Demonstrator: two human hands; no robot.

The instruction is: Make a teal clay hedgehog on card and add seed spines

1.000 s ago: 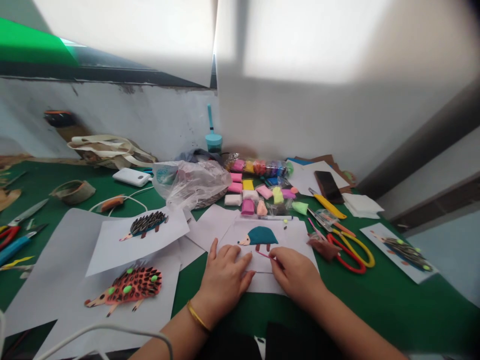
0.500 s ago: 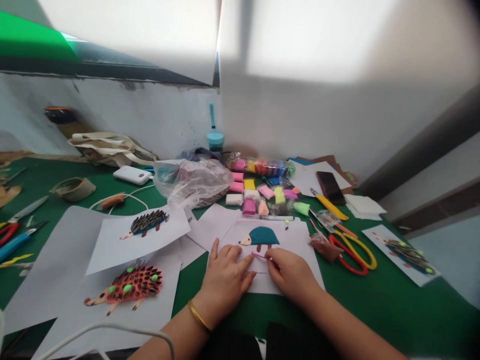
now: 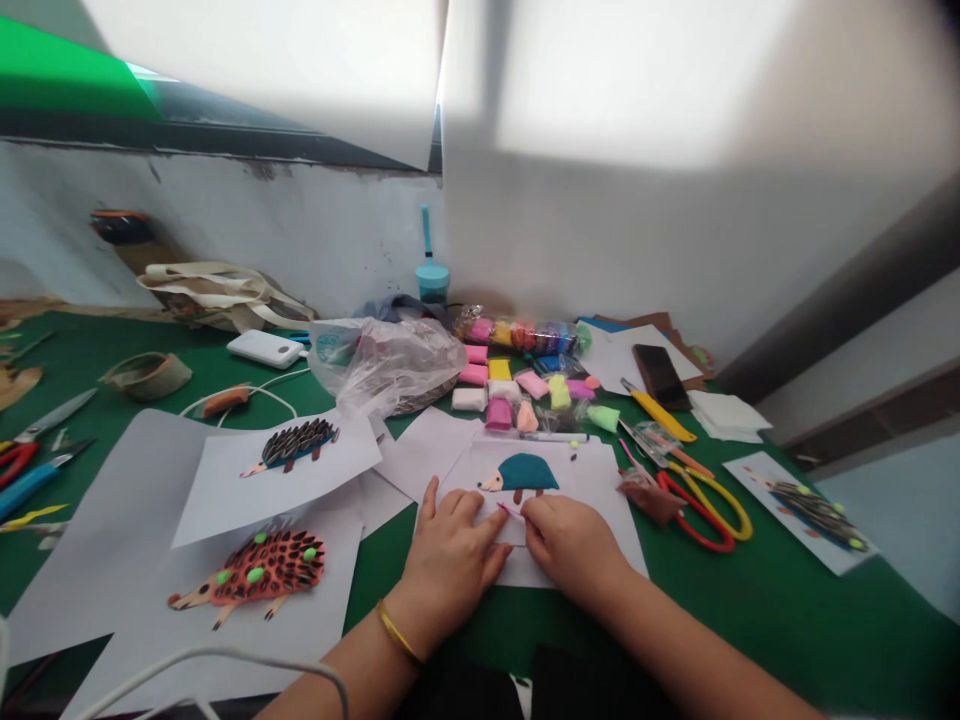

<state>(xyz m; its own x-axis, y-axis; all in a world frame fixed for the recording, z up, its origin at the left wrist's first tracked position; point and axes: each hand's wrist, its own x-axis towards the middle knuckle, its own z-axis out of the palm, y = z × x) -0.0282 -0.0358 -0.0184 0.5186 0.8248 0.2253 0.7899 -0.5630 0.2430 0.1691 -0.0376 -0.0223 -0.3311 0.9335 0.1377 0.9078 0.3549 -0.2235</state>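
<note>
On the green table (image 3: pixel 825 630), right fingers (image 3: pixel 538 513) pinch a pink stick (image 3: pixel 511 509) below the teal hedgehog (image 3: pixel 527 471), left fingers (image 3: pixel 468 507) spread.

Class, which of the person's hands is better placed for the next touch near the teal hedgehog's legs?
The right, probably: the right hand grips the thin pink stick just below the legs, while the left hand rests spread on the paper.

Head-worn view — forward and down
</note>
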